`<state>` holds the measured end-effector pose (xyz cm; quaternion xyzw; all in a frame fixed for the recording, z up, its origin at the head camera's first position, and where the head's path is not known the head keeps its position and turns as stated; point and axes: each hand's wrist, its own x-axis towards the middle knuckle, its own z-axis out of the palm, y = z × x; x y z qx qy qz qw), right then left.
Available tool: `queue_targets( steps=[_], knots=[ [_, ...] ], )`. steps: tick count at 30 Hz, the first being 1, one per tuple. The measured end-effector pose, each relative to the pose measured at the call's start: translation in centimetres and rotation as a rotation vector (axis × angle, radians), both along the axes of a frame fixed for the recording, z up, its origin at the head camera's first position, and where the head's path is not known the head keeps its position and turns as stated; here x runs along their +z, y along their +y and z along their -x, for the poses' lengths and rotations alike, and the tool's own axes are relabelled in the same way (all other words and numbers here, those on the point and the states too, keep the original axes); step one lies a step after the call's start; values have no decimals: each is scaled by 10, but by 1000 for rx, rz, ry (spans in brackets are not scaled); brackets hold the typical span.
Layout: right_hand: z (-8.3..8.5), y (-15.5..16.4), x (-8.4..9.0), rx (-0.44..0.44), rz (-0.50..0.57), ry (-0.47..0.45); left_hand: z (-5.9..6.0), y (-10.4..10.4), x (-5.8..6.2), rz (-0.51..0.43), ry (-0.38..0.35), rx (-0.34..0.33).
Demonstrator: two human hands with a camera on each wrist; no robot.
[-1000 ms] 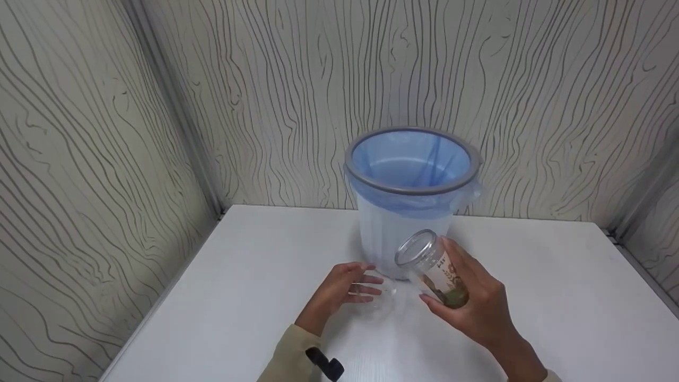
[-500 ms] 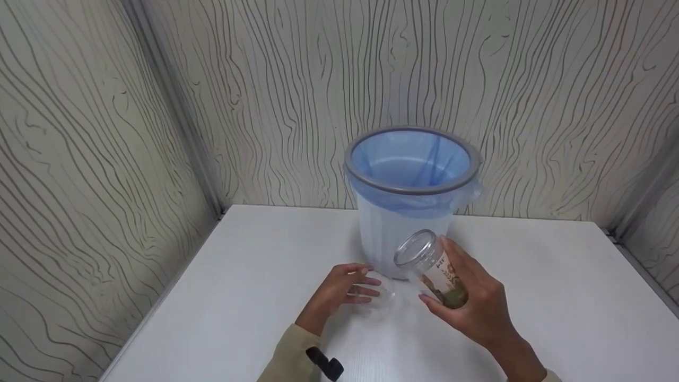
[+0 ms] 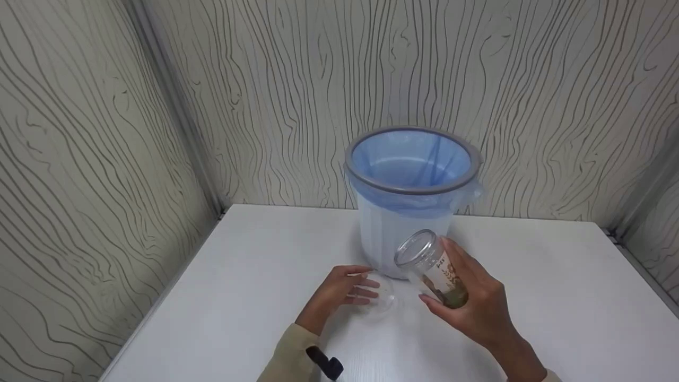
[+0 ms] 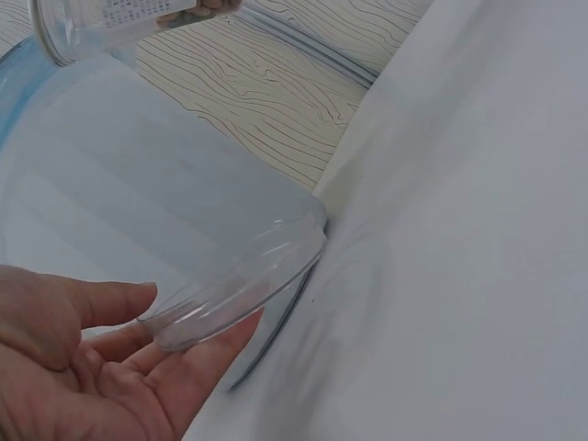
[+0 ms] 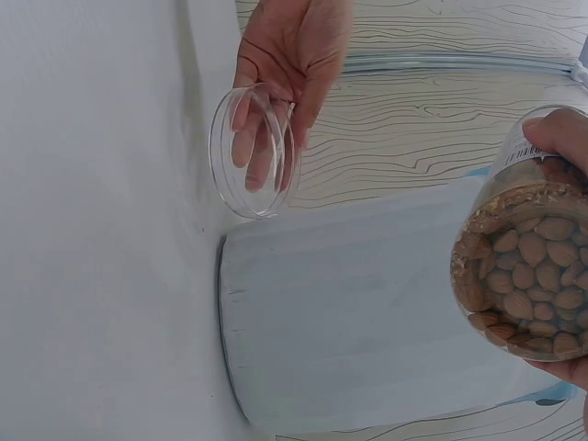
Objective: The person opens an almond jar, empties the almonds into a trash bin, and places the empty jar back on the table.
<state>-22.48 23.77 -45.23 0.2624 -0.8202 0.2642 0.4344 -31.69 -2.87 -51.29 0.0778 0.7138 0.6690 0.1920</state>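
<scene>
— What does the head view show at the centre of the frame?

— One person's two hands over one white table (image 3: 238,297). The right hand (image 3: 472,305), lower centre-right, has its fingers curled around one clear jar (image 3: 432,270), tilted with its open mouth toward the upper left. The wrist view shows almonds (image 5: 528,285) lying in the jar's lower end.

— And the left hand?

— The left hand (image 3: 339,292), lower centre, pinches one clear round lid (image 3: 379,294) by its edge between thumb and fingers, just above the tabletop. In the left wrist view the lid (image 4: 243,285) sits tilted at the fingertips.

— Anything else counted?

— One bin (image 3: 411,212), upright at the middle of the frame against the wood-grain wall (image 3: 265,95), lined with one blue bag (image 3: 411,156) folded over its grey rim. The jar hangs just in front of the bin's wall, the lid near its foot.
</scene>
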Motion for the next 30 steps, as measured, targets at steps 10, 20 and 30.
queue_targets(
  steps=[10, 20, 30],
  knots=[
    [1, 0, 1, 2, -3, 13, 4, 0, -3, 44, -3, 0],
    [1, 0, -1, 2, 3, 18, 4, -2, -8, 75, -34, 8],
    [2, 1, -1, 10, 8, 23, 5, -5, -11, 48, -19, 14]
  ],
)
